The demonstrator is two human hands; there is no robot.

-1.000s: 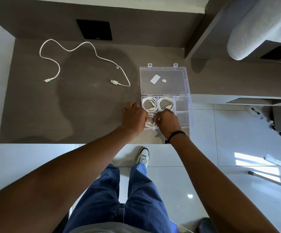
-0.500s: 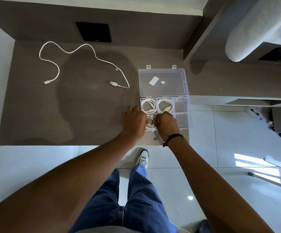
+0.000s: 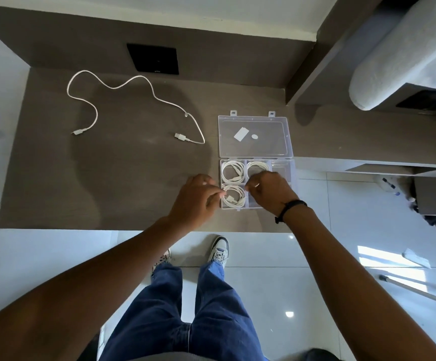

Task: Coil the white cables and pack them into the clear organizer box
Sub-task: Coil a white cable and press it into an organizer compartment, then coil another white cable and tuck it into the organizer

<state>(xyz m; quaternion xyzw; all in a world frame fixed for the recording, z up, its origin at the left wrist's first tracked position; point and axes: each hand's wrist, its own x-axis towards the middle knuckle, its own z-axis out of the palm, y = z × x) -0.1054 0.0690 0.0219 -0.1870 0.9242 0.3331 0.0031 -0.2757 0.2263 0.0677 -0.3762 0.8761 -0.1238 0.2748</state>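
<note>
The left hand [image 3: 194, 201] had its fingers curled narrow, tips at the near-left coiled cable [image 3: 234, 196]; whether they gripped it was unclear. The right hand [image 3: 270, 190], fingers bent close together, hovered over the clear organizer box [image 3: 288, 175], apparently holding nothing. Two more coils, the far-left coil [image 3: 233, 172] and the middle coil [image 3: 257, 168], filled compartments at 12 o'clock. The open lid [image 3: 254, 136] lay beyond. At 10 o'clock, a loose white cable [image 3: 123, 86] sprawled uncoiled across the brown desk [image 3: 107, 178].

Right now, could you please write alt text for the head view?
Both hands, left hand and right hand, tuck a coiled white cable into a clear organizer box on a grey table; one loose cable lies uncoiled.
</note>
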